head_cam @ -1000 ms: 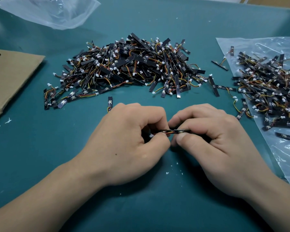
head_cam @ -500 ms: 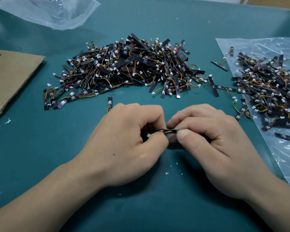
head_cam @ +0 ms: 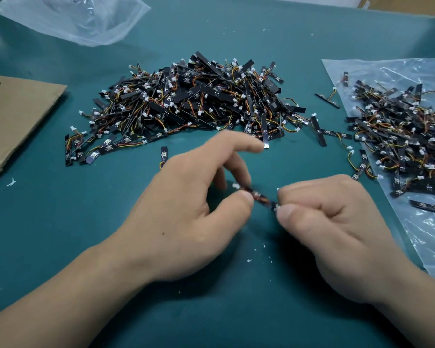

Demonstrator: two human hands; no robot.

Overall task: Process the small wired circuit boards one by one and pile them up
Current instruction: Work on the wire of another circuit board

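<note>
One wired board (head_cam: 259,197) bridges left hand (head_cam: 186,217) and right hand (head_cam: 337,234) grips.

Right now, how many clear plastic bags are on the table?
2. The far-left bag lies crumpled at the top left; the right bag lies flat under a heap of boards. None seems hidden.

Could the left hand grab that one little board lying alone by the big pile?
Probably yes: the lone board lies on bare mat right beside the left hand, nothing on top. But that hand's fingers pinch a wired board, so it must let go first.
</note>
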